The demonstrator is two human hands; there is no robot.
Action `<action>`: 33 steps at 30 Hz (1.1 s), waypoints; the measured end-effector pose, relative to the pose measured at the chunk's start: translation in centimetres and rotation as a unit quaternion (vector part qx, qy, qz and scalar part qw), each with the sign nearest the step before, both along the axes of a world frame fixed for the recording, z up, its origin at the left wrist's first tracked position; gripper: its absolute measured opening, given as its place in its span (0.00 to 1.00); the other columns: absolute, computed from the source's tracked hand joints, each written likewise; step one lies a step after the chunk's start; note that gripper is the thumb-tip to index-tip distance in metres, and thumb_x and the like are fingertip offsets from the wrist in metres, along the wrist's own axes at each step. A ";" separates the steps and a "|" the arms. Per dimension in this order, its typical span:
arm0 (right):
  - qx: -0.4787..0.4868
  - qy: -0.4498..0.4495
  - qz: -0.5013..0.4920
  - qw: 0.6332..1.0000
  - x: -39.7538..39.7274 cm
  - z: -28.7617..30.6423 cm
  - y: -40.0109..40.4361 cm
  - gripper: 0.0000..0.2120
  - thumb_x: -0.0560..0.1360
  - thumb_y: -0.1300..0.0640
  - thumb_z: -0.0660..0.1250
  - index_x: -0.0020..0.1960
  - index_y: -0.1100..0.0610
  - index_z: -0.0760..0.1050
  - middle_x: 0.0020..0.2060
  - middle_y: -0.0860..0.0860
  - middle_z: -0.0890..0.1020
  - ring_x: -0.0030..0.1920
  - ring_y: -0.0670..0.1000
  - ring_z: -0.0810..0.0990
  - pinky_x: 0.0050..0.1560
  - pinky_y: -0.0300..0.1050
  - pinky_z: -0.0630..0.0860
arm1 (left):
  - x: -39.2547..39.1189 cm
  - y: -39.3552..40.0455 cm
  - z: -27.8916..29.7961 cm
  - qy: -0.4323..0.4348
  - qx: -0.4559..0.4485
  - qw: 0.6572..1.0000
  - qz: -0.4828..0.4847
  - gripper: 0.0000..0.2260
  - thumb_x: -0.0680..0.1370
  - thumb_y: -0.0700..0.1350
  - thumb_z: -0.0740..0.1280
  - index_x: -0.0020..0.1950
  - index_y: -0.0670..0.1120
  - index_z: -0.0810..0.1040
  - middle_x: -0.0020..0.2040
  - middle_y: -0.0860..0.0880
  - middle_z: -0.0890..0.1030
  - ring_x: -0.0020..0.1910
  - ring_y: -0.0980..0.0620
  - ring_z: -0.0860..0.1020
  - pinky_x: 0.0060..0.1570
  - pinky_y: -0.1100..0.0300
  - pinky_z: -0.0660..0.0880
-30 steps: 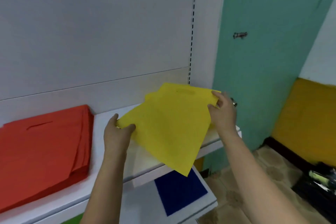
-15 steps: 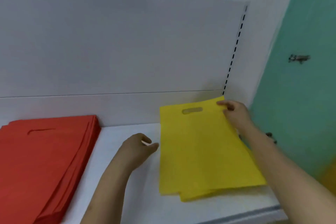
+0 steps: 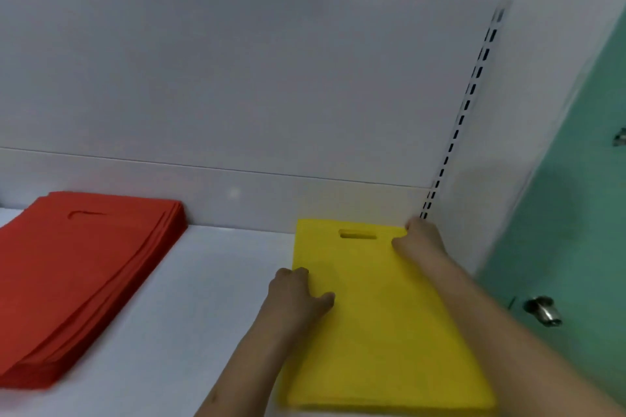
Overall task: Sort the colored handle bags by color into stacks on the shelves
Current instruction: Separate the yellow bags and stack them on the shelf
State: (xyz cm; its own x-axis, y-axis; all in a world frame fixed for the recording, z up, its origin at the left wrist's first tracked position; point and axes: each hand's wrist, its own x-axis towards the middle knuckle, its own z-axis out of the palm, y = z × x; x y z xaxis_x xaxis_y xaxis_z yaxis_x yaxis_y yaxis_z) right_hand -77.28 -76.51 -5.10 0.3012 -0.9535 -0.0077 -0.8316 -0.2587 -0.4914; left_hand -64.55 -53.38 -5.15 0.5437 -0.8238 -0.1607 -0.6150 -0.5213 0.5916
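A stack of yellow handle bags (image 3: 382,322) lies flat at the right end of the white shelf (image 3: 210,298), its cut-out handle toward the back panel. My left hand (image 3: 298,294) holds the stack's left edge, thumb on top and fingers curled down over the side. My right hand (image 3: 420,240) grips the far right corner beside the handle slot. A thicker stack of red handle bags (image 3: 84,274) lies at the left end of the same shelf, apart from the yellow one.
The white back panel (image 3: 237,95) rises behind the shelf, with a slotted upright (image 3: 464,118) at its right end. A teal door (image 3: 576,213) with a metal knob (image 3: 542,310) stands to the right. Bare shelf separates the two stacks.
The yellow bags went from held in the air to lying flat on the shelf. My left hand, off the bags half a second ago, now holds their left edge. The view moved closer.
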 end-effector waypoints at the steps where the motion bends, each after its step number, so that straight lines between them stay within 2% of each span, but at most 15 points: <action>1: 0.000 0.016 0.019 1.000 0.0 0.1 0.0 0.17 0.74 0.57 0.66 0.59 0.63 0.70 0.58 0.62 0.73 0.51 0.59 0.75 0.30 0.42 0.62 | -0.4 -0.2 -0.3 -0.010 -0.003 1.000 0.007 0.28 0.77 0.59 0.66 0.71 0.43 0.68 0.69 0.44 0.67 0.68 0.46 0.69 0.62 0.57 0.68; 4: -0.056 0.101 0.053 0.992 -0.2 1.5 0.9 0.12 0.76 0.52 0.63 0.53 0.60 0.71 0.54 0.60 0.76 0.50 0.59 0.77 0.37 0.44 0.67 | -1.0 -0.4 -1.2 -0.034 -0.023 0.999 0.027 0.28 0.78 0.58 0.65 0.73 0.45 0.66 0.71 0.44 0.65 0.71 0.45 0.64 0.66 0.55 0.66; 6: -0.131 0.132 0.069 0.980 0.0 2.9 2.2 0.10 0.78 0.51 0.60 0.49 0.58 0.71 0.51 0.58 0.78 0.50 0.59 0.78 0.36 0.44 0.67 | -0.8 -0.1 -1.8 -0.031 -0.058 0.997 0.040 0.28 0.78 0.59 0.64 0.75 0.47 0.65 0.73 0.46 0.64 0.72 0.46 0.63 0.68 0.54 0.64; 8: -0.205 0.107 0.091 0.969 1.3 4.3 3.8 0.12 0.79 0.50 0.58 0.50 0.59 0.73 0.50 0.57 0.79 0.50 0.59 0.78 0.36 0.45 0.67 | -0.1 0.5 -2.1 -0.002 -0.102 0.993 0.057 0.29 0.79 0.60 0.64 0.76 0.49 0.64 0.73 0.47 0.66 0.71 0.49 0.66 0.69 0.54 0.66; 10: -0.230 0.058 0.125 0.963 3.6 5.3 5.7 0.15 0.80 0.49 0.58 0.56 0.60 0.74 0.53 0.58 0.79 0.54 0.60 0.77 0.41 0.47 0.71 | 0.6 1.8 -2.0 0.025 -0.148 0.985 0.086 0.28 0.79 0.59 0.64 0.76 0.51 0.64 0.72 0.48 0.68 0.69 0.50 0.70 0.67 0.54 0.69; 13: -0.174 -0.021 0.206 0.963 8.2 6.2 9.6 0.20 0.80 0.48 0.59 0.66 0.59 0.71 0.60 0.58 0.77 0.61 0.60 0.74 0.53 0.50 0.73 | 1.9 5.7 -1.2 0.006 -0.205 0.972 0.117 0.27 0.79 0.57 0.64 0.76 0.51 0.63 0.71 0.51 0.69 0.65 0.55 0.73 0.65 0.57 0.71; 15: -0.142 -0.078 0.254 0.953 12.0 6.6 12.8 0.23 0.80 0.48 0.61 0.70 0.59 0.69 0.64 0.58 0.75 0.64 0.58 0.73 0.58 0.49 0.71 | 3.6 9.5 -0.5 -0.035 -0.235 0.962 0.133 0.27 0.79 0.57 0.64 0.77 0.53 0.63 0.71 0.54 0.68 0.63 0.58 0.73 0.63 0.59 0.72; 19: -0.147 -0.158 0.297 0.930 21.1 7.8 20.9 0.25 0.78 0.50 0.65 0.70 0.60 0.68 0.67 0.60 0.71 0.66 0.60 0.71 0.65 0.51 0.67 | 9.3 18.3 1.3 -0.180 -0.262 0.930 0.184 0.24 0.80 0.56 0.61 0.75 0.55 0.63 0.68 0.57 0.68 0.62 0.57 0.73 0.56 0.58 0.74; 22: -0.142 -0.197 0.322 0.915 28.8 8.3 28.5 0.26 0.76 0.52 0.66 0.70 0.63 0.68 0.69 0.61 0.69 0.68 0.62 0.69 0.69 0.51 0.64 | 14.4 25.7 2.5 -0.216 -0.279 0.909 0.221 0.22 0.80 0.55 0.61 0.74 0.54 0.66 0.64 0.56 0.71 0.60 0.57 0.73 0.56 0.58 0.74; 25: -0.119 -0.206 0.363 0.901 36.1 8.3 36.0 0.26 0.77 0.53 0.65 0.70 0.64 0.67 0.69 0.62 0.69 0.69 0.60 0.67 0.70 0.49 0.61 | 20.0 33.3 3.3 -0.219 -0.297 0.885 0.283 0.20 0.80 0.53 0.62 0.71 0.53 0.70 0.63 0.55 0.72 0.62 0.57 0.72 0.61 0.58 0.72; 29: -0.112 -0.193 0.401 0.889 43.1 7.8 44.1 0.26 0.78 0.53 0.65 0.71 0.65 0.66 0.69 0.63 0.67 0.68 0.62 0.67 0.68 0.49 0.62 | 26.8 41.9 3.6 -0.219 -0.273 0.873 0.341 0.20 0.80 0.54 0.62 0.71 0.52 0.70 0.65 0.53 0.72 0.65 0.54 0.70 0.64 0.57 0.70; 33: -0.119 -0.159 0.419 0.886 48.2 7.3 47.5 0.20 0.78 0.52 0.65 0.63 0.65 0.70 0.64 0.64 0.71 0.65 0.64 0.69 0.61 0.53 0.67 | 32.2 46.9 3.8 -0.216 -0.235 0.875 0.364 0.21 0.81 0.55 0.62 0.72 0.50 0.69 0.67 0.50 0.71 0.67 0.51 0.68 0.64 0.58 0.67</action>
State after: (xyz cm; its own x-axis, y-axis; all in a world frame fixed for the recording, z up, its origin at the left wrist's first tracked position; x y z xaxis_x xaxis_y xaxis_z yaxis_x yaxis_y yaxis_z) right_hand -29.12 -28.98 2.17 0.8555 -0.3567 0.3754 -0.1272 -0.8474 -0.5155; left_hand -32.38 -6.45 -1.36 0.8780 -0.1528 0.4537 -0.4404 -0.6295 0.6402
